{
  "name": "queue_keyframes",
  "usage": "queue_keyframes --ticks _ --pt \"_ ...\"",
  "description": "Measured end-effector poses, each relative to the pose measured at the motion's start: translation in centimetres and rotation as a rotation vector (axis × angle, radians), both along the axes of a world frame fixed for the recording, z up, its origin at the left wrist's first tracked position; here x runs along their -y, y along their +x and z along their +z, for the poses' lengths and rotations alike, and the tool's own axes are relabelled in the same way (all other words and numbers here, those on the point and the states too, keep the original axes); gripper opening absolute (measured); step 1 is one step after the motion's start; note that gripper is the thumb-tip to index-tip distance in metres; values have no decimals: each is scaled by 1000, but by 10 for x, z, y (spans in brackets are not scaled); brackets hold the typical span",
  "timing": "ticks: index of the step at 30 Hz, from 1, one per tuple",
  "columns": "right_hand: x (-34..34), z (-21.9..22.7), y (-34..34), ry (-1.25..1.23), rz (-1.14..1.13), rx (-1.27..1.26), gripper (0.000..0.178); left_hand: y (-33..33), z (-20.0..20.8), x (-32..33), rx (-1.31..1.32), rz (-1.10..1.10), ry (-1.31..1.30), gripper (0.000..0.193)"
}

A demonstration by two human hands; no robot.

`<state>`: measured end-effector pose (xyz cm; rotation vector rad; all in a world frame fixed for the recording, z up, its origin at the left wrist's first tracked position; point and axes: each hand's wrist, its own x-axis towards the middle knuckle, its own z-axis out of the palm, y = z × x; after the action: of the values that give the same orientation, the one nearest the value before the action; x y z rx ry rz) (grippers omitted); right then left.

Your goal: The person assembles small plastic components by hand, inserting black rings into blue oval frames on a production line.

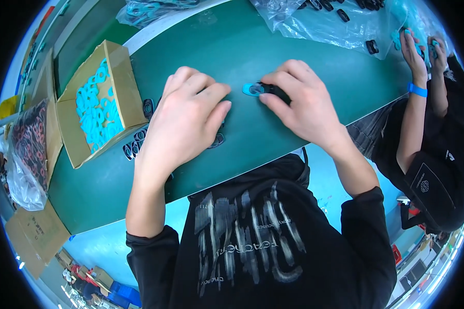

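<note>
My right hand (307,100) is closed, thumb and fingers pinching a small black oval plastic piece with a turquoise ring (252,89) at its left end. The piece is held just over the green tabletop, partly hidden by my fingers. To its left, my left hand (191,110) is bent palm down with thumb and fingertips drawn together; what they hold, if anything, is hidden. Beneath and beside this hand lie dark oval pieces, one of them (217,140) near the thumb side. More black pieces with pale rings (131,149) lie left of my wrist.
An open cardboard box (126,85) of turquoise rings stands at the left of the green table (201,46). Clear plastic sheeting (314,31) with black pieces lies at the far right. At the right edge a co-worker's hands (415,56) handle turquoise pieces. A bag (28,175) hangs at left.
</note>
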<state>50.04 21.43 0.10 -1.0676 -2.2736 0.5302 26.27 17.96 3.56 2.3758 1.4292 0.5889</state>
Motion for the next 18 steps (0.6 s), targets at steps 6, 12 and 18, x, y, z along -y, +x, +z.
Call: queue_keyframes --ticks 6,12,18 --pt "-2 -11 -13 -16 1 41 22 -16 2 25 150 162 69 18" --pt "-2 -11 -8 -50 37 72 22 -38 -6 91 426 403 260 10" --pt "-10 -6 -10 -128 73 146 26 -76 -42 145 383 892 257 29"
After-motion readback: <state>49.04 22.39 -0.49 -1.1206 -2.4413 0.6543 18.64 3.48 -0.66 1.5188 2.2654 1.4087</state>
